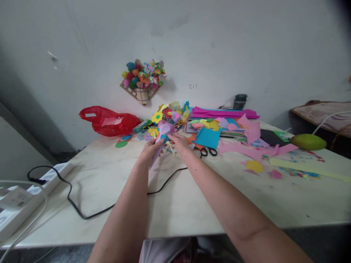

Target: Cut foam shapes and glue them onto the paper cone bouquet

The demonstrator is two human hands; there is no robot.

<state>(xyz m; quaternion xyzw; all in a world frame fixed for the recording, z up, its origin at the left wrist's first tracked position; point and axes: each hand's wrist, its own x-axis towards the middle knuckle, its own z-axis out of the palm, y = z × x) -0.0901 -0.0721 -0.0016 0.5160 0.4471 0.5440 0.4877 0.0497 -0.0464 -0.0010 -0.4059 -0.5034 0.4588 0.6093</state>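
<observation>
Both my arms reach out over a pale table (192, 204). My left hand (149, 150) grips the lower part of a lilac paper cone (164, 132), which points up and away from me. A small blue paper piece sits on the cone's front. My right hand (179, 141) pinches the cone's right edge at its fingertips. Just behind the cone lies a heap of paper flowers (171, 114) in yellow, pink and blue.
Black scissors (207, 150) lie right of my hands. Coloured paper sheets (219, 126) and scraps cover the far right. A red plastic bag (109, 120) lies at the far left, a black cable (82, 210) and white power strip (30, 197) at the near left. A paper flower basket (143, 80) hangs on the wall.
</observation>
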